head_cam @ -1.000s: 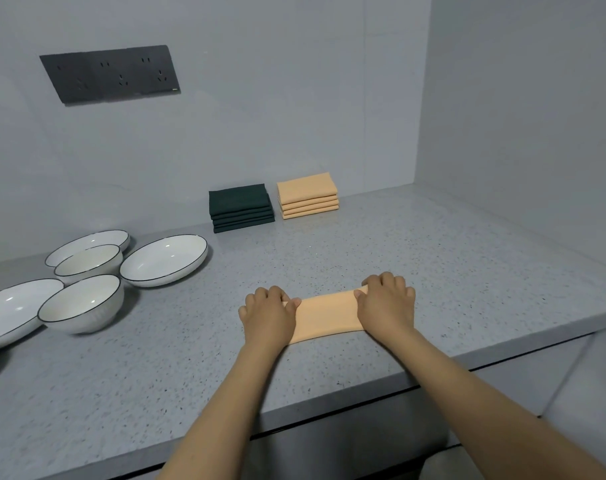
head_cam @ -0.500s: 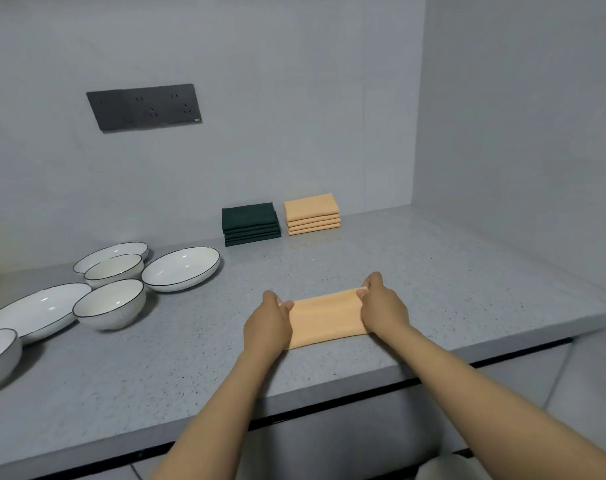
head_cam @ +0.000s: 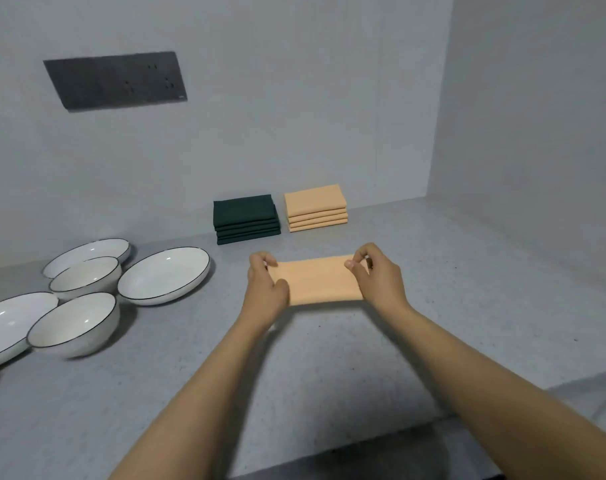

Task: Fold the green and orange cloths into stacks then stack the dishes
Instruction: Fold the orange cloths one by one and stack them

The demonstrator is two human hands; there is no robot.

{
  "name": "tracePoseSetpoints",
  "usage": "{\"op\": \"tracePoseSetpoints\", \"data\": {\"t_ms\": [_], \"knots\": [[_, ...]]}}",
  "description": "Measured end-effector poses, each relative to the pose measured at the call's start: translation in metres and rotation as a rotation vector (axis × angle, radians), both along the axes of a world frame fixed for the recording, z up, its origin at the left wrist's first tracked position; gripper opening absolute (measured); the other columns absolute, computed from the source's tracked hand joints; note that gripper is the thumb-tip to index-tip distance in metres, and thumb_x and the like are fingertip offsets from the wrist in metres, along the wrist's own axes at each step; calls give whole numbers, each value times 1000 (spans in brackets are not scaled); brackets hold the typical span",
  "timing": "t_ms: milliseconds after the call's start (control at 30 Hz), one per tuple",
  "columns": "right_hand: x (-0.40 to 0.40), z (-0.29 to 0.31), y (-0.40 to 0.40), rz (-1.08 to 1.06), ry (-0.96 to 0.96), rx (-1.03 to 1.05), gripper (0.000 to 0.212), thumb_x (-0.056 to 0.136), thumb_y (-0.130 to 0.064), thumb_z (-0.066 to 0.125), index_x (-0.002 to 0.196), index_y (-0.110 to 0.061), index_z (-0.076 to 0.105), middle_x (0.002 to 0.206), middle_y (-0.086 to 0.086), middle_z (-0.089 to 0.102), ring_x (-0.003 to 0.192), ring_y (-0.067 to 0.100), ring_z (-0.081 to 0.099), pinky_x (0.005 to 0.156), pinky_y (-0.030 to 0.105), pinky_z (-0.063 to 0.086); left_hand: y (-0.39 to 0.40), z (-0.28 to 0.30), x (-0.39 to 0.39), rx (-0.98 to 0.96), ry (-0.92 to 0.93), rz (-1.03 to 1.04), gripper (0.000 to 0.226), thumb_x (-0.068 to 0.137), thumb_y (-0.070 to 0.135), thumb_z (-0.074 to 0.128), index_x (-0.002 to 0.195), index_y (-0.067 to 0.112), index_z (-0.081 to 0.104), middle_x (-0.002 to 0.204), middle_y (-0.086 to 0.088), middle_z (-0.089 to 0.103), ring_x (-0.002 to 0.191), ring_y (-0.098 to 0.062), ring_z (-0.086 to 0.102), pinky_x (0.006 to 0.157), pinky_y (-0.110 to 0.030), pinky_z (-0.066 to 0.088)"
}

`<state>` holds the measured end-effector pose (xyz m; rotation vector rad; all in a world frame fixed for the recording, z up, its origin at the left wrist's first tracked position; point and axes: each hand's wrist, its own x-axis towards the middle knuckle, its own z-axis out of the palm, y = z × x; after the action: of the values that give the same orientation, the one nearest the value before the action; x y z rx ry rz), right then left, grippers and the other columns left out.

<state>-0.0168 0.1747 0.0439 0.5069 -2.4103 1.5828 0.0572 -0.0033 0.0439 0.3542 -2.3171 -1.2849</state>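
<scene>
a kitchen — speckled countertop [head_cam: 433, 306], white dishes [head_cam: 163, 275], wall sockets [head_cam: 116, 79].

A long grey counter [head_cam: 329, 368] with tiny dark specks fills the bottom of the view. Behind the counter stands a plain pale grey wall [head_cam: 294, 98]. On that wall, high above the counter's left part, hangs a dark grey panel of power sockets [head_cam: 116, 79], tilted a little in the view. A second grey wall [head_cam: 537, 116] rises at the counter's right end and meets the back wall in a corner. The counter's front edge shows at the bottom right, with a dark shadowy gap under it. The light is soft and even.
</scene>
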Motion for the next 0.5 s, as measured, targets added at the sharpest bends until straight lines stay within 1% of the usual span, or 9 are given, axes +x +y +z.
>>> {"op": "tracePoseSetpoints", "data": {"t_ms": [67,133,167,200,267,300,400,467,501], "knots": [[-32,-6,-12,22,-43,-31,12,88,-20,64,85,-11,58,67,-13,48,57,5,39,52,8,33,-16,-5,-34,-51,29,24,30,84,-6,43,93,23,40,105,-11,43,82,-20,40,71,-32,36],[-61,-10,-24,68,-87,-61,12,86,-24,68,89,-14,62,75,-14,53,67,4,45,57,7,33,-29,-8,-62,-100,24,33,27,87,-4,45,87,23,49,109,-14,46,85,-10,44,75,-23,35],[-74,-12,-29,92,-107,-57,13,85,-26,68,92,-18,62,85,-14,57,78,3,49,62,7,34,-33,-8,-73,-107,11,34,22,88,-1,47,89,21,52,111,-11,44,87,-3,44,76,-17,33],[-102,-15,-42,108,-136,-57,15,84,-28,69,96,-22,62,96,-12,59,88,4,51,67,8,36,-44,-11,-101,-84,-10,23,17,90,4,49,94,19,54,113,-6,40,90,-1,45,78,-13,33],[-139,-18,-56,118,-173,0,23,84,-30,69,105,-25,61,111,-6,56,99,8,50,75,16,39,-53,-15,-133,-69,-53,0,15,91,14,54,105,19,52,116,0,33,92,-2,47,81,-18,36],[-141,-17,-57,117,-161,48,28,84,-30,69,110,-24,60,116,-2,53,103,10,49,81,19,40,-50,-12,-131,-90,-55,-6,19,91,17,56,110,19,50,119,2,30,89,3,45,79,-18,35],[-183,-11,-73,92,-163,146,40,82,-24,71,120,-14,60,124,10,51,115,20,48,96,27,36,-58,-9,-170,-129,-92,-24,30,94,19,56,122,13,49,128,4,23,78,15,34,79,-13,30],[-200,-1,-80,79,-164,172,42,81,-20,72,121,-11,60,124,12,50,117,23,47,97,22,33,-61,1,-189,-147,-105,-35,34,95,19,54,127,8,49,135,0,23,79,14,34,83,-11,29],[-210,7,-83,82,-173,176,42,81,-17,71,121,-11,60,124,12,48,117,23,47,96,19,32,-62,9,-199,-151,-115,-39,36,95,19,54,129,7,48,139,-4,23,86,8,38,84,-8,27]]}}
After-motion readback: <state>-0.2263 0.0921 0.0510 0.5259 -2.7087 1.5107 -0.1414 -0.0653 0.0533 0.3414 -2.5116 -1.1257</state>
